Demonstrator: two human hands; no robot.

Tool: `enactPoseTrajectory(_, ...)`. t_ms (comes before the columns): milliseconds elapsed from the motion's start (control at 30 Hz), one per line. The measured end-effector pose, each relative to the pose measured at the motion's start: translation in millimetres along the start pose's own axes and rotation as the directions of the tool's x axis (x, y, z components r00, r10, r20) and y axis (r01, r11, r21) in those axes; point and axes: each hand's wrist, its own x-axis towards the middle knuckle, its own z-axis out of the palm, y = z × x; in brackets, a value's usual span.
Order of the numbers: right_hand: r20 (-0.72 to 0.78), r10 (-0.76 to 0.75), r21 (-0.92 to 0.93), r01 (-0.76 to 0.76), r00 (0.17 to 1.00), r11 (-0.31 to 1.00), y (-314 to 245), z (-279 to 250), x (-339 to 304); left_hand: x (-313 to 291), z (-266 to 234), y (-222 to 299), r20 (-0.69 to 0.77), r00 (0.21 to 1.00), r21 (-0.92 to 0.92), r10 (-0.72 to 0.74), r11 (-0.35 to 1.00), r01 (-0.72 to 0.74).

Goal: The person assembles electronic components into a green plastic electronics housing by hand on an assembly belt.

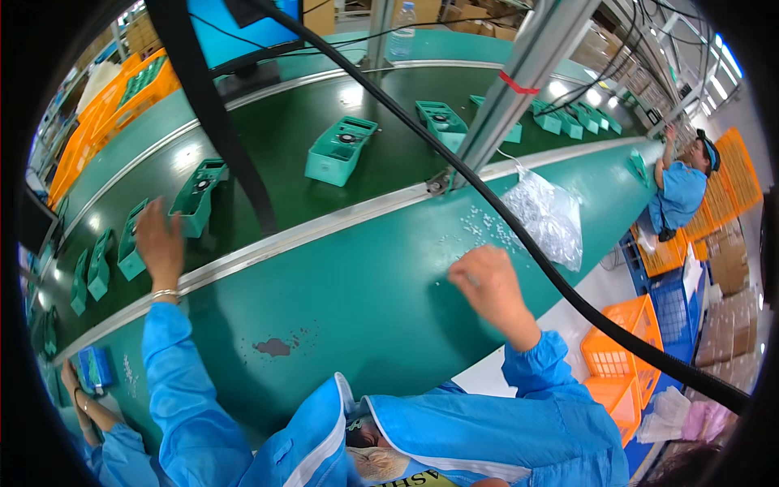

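My left hand reaches over the dark green conveyor belt, its fingers apart. It is between two open teal plastic housings: one housing to its right, close to the fingers, and another housing to its left. Whether it touches either is hard to tell. My right hand hovers over the teal worktop with thumb and fingers pinched together. Anything in that pinch is too small to name. Tiny white pieces lie scattered just beyond it, beside a clear plastic bag.
More housings ride on the belt, one ahead of me. A metal post and a black cable cross the view. Dark specks mark the worktop. Co-workers sit at far right and lower left. Orange crates stand right.
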Motion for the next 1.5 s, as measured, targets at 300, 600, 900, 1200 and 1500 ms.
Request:
enactPoseTrajectory(300, -0.148, 0.12, -0.078, -0.133, 0.982, 0.988, 79, 8, 7, -37, -6, -105, 0.315, 0.896, 0.269, -0.313, 0.935, 0.232)
enactPoseTrajectory(600, -0.113, 0.041, -0.159, -0.059, 0.993, 0.986, 78, 20, 20, -85, -54, -82, 0.095, 0.991, -0.045, -0.095, 0.994, 0.1)
enactPoseTrajectory(900, -0.081, 0.07, -0.142, -0.081, 0.994, 0.986, 79, 22, 18, -134, -136, -18, 0.183, 0.976, 0.002, -0.12, 0.993, 0.122)
enactPoseTrajectory(1200, -0.078, 0.063, -0.157, -0.074, 0.995, 0.985, 73, 19, 15, -151, -212, 88, 0.173, 0.981, -0.206, 0.093, 0.977, -0.057)
enactPoseTrajectory(1500, -0.055, 0.0, -0.242, -0.014, 0.998, 0.97, 72, 26, 18, -148, -244, 160, 0.271, 0.902, -0.512, 0.336, 0.844, -0.16)
